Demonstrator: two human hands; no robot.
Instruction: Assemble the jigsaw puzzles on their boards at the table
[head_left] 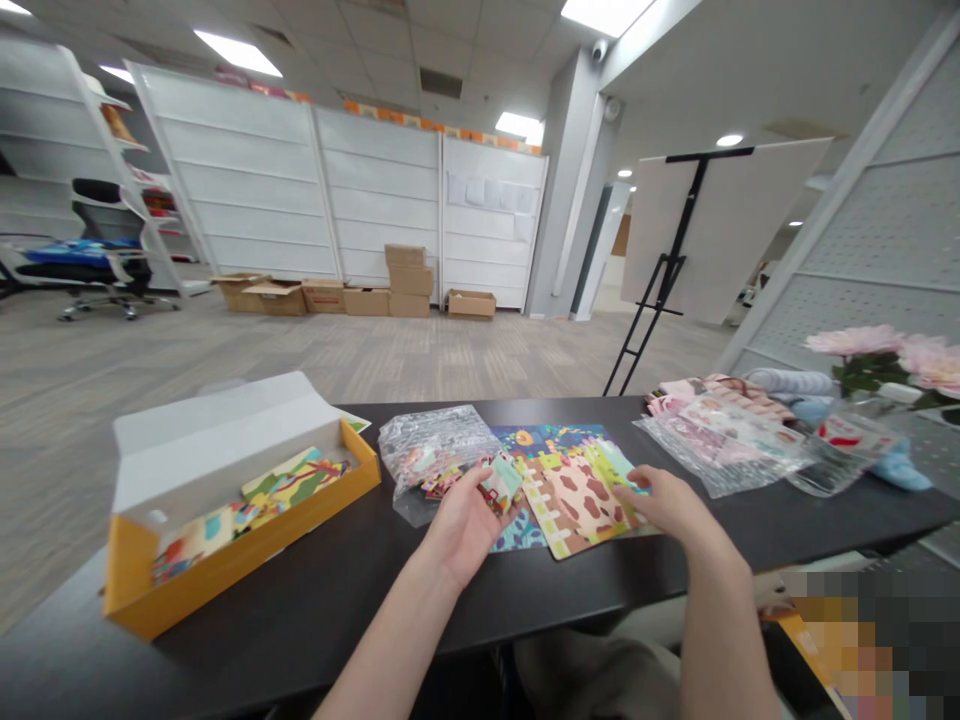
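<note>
Across the dark table (pixel 600 590), a carpeted room is extending toward white panel walls (pixel 375 190). Cardboard boxes (pixel 367 298) are standing along the base of those walls, an office chair (pixel 101 250) is standing at far left, and a black easel (pixel 675 230) is standing at right.

On the table's left side, an orange box (pixel 240 545) is lying open with its white lid (pixel 217 440) raised, and puzzle boards (pixel 292 485) are resting tilted inside it. On the right side, pink flowers (pixel 862 345) are standing behind clear bags (pixel 720 440) of printed items.

Between these groups, a jigsaw board (pixel 574 495) is lying flat, just beside a bag of pieces (pixel 431 450).

The left hand (pixel 465 525) is curled and gripping a puzzle piece (pixel 501 482) between thumb and fingers, directly over the board's left edge. The right hand (pixel 664 505) is half open and palm down, with its fingertips (pixel 628 488) touching the board's right part; it is not visibly gripping anything.
</note>
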